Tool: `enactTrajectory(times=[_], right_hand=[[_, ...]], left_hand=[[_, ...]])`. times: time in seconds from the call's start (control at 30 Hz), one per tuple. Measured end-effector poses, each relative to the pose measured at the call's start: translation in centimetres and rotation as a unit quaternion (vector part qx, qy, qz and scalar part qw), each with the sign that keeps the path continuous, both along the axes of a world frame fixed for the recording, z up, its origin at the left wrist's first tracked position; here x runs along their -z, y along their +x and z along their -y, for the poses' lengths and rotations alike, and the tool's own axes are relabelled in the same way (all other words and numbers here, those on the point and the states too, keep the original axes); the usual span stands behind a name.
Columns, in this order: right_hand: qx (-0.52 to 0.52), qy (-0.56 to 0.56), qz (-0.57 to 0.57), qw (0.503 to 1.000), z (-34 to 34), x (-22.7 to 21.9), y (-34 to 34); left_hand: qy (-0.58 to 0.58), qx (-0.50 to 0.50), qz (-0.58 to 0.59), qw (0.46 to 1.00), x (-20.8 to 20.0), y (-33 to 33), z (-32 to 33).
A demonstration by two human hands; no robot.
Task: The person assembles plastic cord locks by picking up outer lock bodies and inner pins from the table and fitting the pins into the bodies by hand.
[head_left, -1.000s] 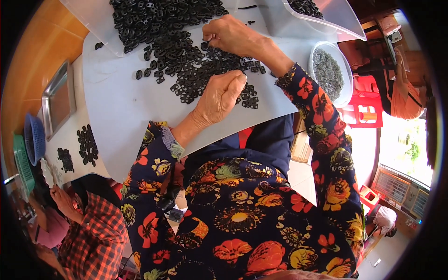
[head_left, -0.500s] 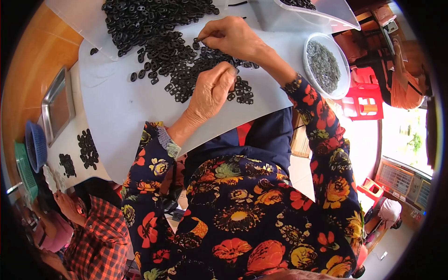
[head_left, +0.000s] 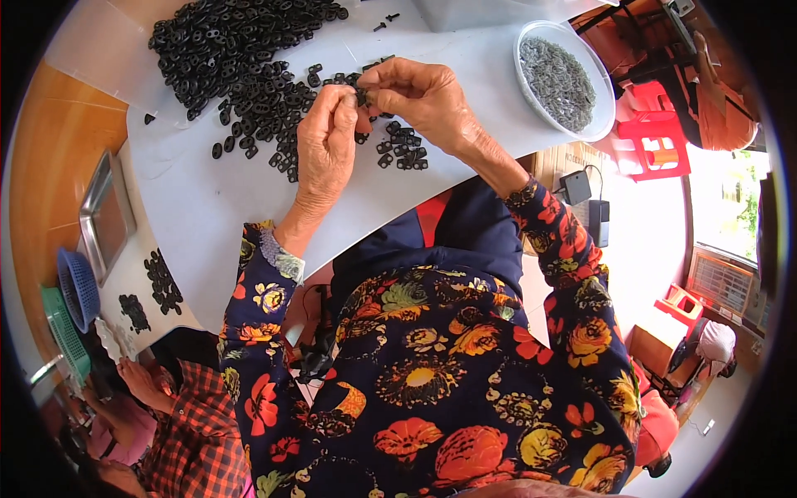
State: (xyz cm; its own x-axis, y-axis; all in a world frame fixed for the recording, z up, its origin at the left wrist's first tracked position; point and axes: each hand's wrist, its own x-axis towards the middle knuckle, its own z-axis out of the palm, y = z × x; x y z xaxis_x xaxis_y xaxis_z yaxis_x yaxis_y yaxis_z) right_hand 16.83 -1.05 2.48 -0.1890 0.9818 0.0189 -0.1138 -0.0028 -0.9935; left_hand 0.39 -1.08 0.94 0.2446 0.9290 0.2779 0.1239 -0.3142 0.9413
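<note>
My left hand (head_left: 326,145) and my right hand (head_left: 425,101) meet fingertip to fingertip over the table. Both are closed in a pinch around a small black plastic piece (head_left: 361,97), mostly covered by the fingers. Beneath and beyond them spreads a heap of black oval plastic pieces with two holes (head_left: 228,54), thinning out toward me. A small cluster of black pieces (head_left: 403,148) lies just below my right hand. To the right stands a round clear tub (head_left: 607,112) filled with tiny translucent parts (head_left: 556,81).
A clear plastic bin (head_left: 498,15) stands at the far edge, with two small black pins (head_left: 385,22) beside it. On the left are a metal tray (head_left: 108,217), a blue basket (head_left: 77,290) and a green basket (head_left: 66,336). A person in a checked shirt (head_left: 195,423) sits at lower left.
My right hand has come down and left from the heap to join my left hand, which has moved up and left. The whole view has shifted slightly.
</note>
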Motion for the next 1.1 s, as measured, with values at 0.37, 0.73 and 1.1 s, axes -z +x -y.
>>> enactTrajectory(times=[0.37,0.73,1.1], right_hand=[[0.007,0.050,0.077,0.996,0.2,-0.2,0.2],[0.011,0.034,0.021,0.999,0.6,-0.1,0.1],[0.074,0.096,0.173,0.977,1.1,-0.4,0.2]], left_hand=[[-0.163,0.104,0.166,0.967,0.5,-0.3,-0.6],[-0.289,0.151,0.343,0.881,1.3,-0.7,-1.4],[-0.169,0.081,0.232,0.955,0.9,0.5,-0.1]])
